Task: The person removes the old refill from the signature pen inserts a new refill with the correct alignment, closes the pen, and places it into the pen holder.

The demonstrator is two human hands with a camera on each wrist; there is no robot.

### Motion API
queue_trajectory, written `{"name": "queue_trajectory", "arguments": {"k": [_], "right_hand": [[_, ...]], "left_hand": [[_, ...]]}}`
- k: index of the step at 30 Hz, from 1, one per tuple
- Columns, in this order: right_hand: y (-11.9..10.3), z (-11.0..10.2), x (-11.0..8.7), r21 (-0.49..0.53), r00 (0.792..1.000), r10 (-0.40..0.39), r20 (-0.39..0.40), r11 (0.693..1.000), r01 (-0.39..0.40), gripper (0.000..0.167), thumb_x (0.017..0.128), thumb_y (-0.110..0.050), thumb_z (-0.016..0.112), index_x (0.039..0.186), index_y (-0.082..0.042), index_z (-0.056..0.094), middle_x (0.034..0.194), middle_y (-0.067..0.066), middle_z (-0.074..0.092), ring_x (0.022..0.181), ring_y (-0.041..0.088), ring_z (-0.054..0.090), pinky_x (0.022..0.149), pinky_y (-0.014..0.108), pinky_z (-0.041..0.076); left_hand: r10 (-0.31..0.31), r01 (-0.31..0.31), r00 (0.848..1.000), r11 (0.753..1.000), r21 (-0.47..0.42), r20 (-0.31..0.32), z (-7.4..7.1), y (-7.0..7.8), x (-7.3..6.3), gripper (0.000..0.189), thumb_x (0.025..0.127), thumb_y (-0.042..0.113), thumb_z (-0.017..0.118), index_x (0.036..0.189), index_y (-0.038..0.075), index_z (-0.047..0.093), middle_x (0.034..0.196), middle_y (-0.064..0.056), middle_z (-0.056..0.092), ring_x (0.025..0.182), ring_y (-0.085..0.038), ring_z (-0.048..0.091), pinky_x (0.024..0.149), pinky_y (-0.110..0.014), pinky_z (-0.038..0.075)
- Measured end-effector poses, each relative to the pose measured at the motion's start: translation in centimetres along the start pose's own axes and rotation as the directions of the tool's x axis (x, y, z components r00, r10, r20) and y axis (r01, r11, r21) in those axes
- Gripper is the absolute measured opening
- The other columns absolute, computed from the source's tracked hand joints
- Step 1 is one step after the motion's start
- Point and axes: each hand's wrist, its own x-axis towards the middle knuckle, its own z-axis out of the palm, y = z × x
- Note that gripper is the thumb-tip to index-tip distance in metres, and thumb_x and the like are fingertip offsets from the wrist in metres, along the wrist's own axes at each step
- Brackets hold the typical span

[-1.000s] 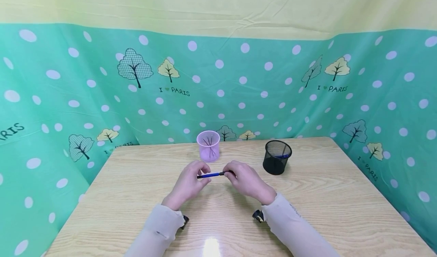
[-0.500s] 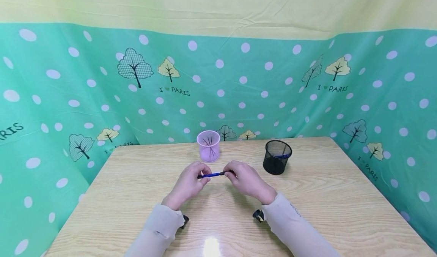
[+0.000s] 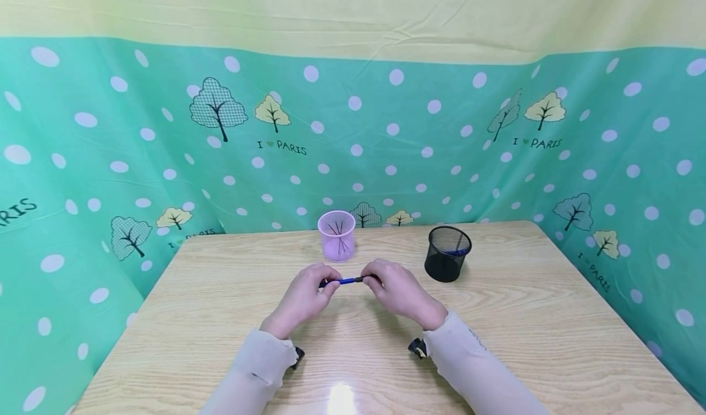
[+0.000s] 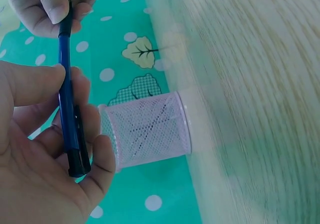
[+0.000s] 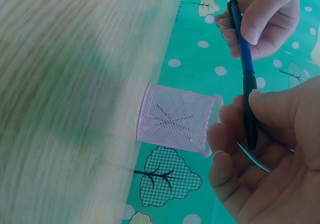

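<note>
A blue pen (image 3: 347,281) with black ends is held level between both hands over the table. My left hand (image 3: 306,292) pinches its clip end between thumb and fingers; the black clip (image 4: 77,121) shows in the left wrist view. At the other end, the right hand (image 3: 398,292) grips the black tip section, thumb on top, as the right wrist view shows. Just beyond the hands stands a pink mesh pen cup (image 3: 337,240). Off to the right of the right hand is a black mesh pen cup (image 3: 443,265) with a blue pen (image 3: 456,252) inside.
The light wood-grain table (image 3: 220,317) reaches back to a green dotted curtain (image 3: 375,139) hung around it. Dark crossing lines show on the pink cup. A bright reflection lies near the table's front.
The left thumb and fingers have closed in on the pen, with the thumb shifting slightly along it. The right hand and both cups stay where they were.
</note>
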Motion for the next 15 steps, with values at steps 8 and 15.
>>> {"name": "queue_trajectory", "arguments": {"k": [8,15], "right_hand": [[0.10,0.09,0.07,-0.002,1.000,0.000,0.003,1.000,0.000,0.008,0.093,-0.014,0.062,0.094,-0.018,0.069,0.089,-0.012,0.061,0.073,0.004,0.054,0.067,0.027,0.047],[-0.03,0.14,0.07,-0.007,1.000,0.001,0.012,1.000,-0.001,0.008,0.093,-0.015,0.062,0.095,-0.018,0.069,0.089,-0.010,0.062,0.077,0.005,0.056,0.070,0.029,0.049]], "left_hand": [[0.036,-0.036,0.999,0.999,0.016,0.012,0.08,-0.17,-0.04,0.007,0.089,0.008,0.065,0.091,0.012,0.070,0.086,0.006,0.063,0.078,-0.010,0.056,0.072,-0.032,0.048],[-0.027,0.026,0.998,1.000,0.013,0.056,0.16,-0.07,-0.06,0.025,0.082,0.012,0.074,0.105,0.013,0.066,0.089,0.004,0.063,0.079,-0.013,0.057,0.073,-0.034,0.048]]}}
